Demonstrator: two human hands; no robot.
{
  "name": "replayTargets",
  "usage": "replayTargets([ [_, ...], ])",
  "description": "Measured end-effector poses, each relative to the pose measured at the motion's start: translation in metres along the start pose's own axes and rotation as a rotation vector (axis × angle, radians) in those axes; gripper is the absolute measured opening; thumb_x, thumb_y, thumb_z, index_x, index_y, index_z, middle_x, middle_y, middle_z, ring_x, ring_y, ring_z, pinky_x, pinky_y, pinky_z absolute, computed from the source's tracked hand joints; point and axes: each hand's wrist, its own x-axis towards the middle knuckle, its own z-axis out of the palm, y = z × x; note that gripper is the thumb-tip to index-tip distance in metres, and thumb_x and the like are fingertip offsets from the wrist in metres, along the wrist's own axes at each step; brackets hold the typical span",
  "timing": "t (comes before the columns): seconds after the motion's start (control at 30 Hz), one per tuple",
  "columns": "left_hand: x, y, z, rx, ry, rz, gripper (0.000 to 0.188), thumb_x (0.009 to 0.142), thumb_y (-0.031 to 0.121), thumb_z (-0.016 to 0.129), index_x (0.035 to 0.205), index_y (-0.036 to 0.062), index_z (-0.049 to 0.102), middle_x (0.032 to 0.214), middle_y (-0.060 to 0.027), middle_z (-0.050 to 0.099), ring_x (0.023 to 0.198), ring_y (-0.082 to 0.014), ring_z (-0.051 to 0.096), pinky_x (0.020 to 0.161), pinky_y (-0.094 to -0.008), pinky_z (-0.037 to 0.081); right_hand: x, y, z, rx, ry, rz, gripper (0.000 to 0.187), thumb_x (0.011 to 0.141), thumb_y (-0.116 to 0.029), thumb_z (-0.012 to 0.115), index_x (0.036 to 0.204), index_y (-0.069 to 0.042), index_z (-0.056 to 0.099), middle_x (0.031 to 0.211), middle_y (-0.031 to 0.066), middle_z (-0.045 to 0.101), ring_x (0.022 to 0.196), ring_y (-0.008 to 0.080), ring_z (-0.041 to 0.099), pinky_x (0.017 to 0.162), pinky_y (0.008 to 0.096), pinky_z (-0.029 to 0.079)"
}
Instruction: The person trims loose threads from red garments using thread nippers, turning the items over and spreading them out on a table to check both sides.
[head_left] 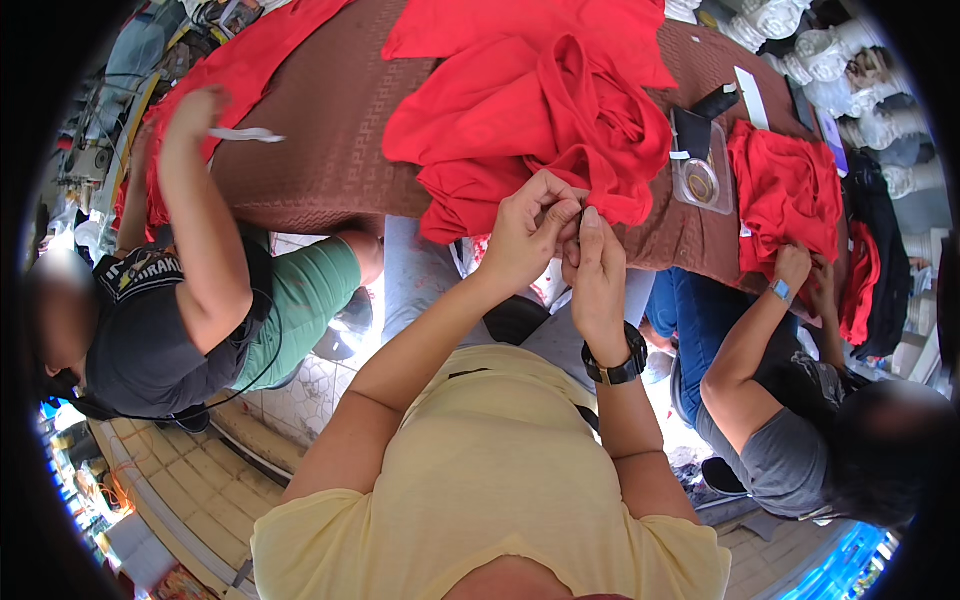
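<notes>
A bunched red garment (530, 125) lies in front of me, its lower edge hanging over the near side of the table. At that edge my left hand (530, 230) and my right hand (598, 270) come together, fingertips almost touching. Both are closed in a pinch right against the red cloth. A small dark spot shows between the fingertips, too small to name. Whether the fingers hold the cloth's edge or a small thing beside it, I cannot tell. My right wrist wears a dark watch (615, 362).
A brown patterned cloth (300, 120) covers the table. Right of the garment are a clear plastic box (705, 180) and a black pouch (690, 130). Co-workers sit on both sides, handling a long red cloth (235, 65) at left and another red garment (790, 185) at right.
</notes>
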Motion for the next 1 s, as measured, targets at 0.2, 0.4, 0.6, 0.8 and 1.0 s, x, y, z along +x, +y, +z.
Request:
replayTargets([
  [0.2,-0.001,0.000,0.003,-0.025,-0.008,-0.031,0.006,0.102,0.005,0.060,0.099,0.0001,0.058,0.096,-0.0046,0.066,0.087,-0.0062,0.057,0.082,-0.0233,0.050,0.005,0.013,-0.003,0.304,-0.020,0.109,0.043,0.110,-0.037,0.042,0.080,-0.009,0.051,0.062,-0.0055,0.037,0.046,0.0028,0.029,0.042,0.0232,0.020],
  [0.4,0.001,0.002,0.001,0.061,-0.024,-0.092,0.006,0.101,0.005,0.060,0.100,-0.0010,0.059,0.100,-0.0051,0.066,0.092,-0.0071,0.059,0.085,-0.0250,0.050,0.010,0.021,-0.009,0.354,-0.063,0.170,0.044,0.110,-0.037,0.042,0.076,-0.010,0.049,0.060,-0.0051,0.038,0.045,0.0036,0.029,0.042,0.0240,0.020],
  [0.6,0.010,-0.006,-0.012,0.127,0.007,0.082,0.007,0.102,0.006,0.060,0.098,-0.0005,0.059,0.103,-0.0064,0.067,0.098,-0.0095,0.060,0.091,-0.0267,0.049,0.001,-0.017,-0.037,0.178,-0.196,0.047,0.037,0.106,-0.032,0.053,0.079,-0.007,0.053,0.066,-0.0026,0.049,0.053,0.0059,0.044,0.048,0.0234,0.031],
  [0.8,0.006,0.010,-0.005,0.020,0.040,0.110,0.010,0.104,0.005,0.055,0.095,0.0005,0.058,0.100,-0.0077,0.066,0.098,-0.0134,0.062,0.091,-0.0293,0.051,0.058,-0.012,-0.055,-0.407,-0.209,-0.487,0.026,0.087,-0.003,0.070,0.112,-0.001,0.062,0.100,0.0043,0.067,0.083,0.0092,0.060,0.062,0.0216,0.043],
  [1.0,-0.055,0.016,-0.059,0.350,-0.345,-0.240,0.007,0.098,0.006,0.063,0.100,-0.0002,0.061,0.101,-0.0078,0.065,0.092,-0.0165,0.063,0.082,-0.0308,0.052,0.058,-0.013,-0.065,-0.169,-0.141,-0.271,0.024,0.089,-0.003,0.072,0.111,-0.001,0.062,0.098,0.0020,0.065,0.084,0.0053,0.056,0.063,0.0211,0.042],
])
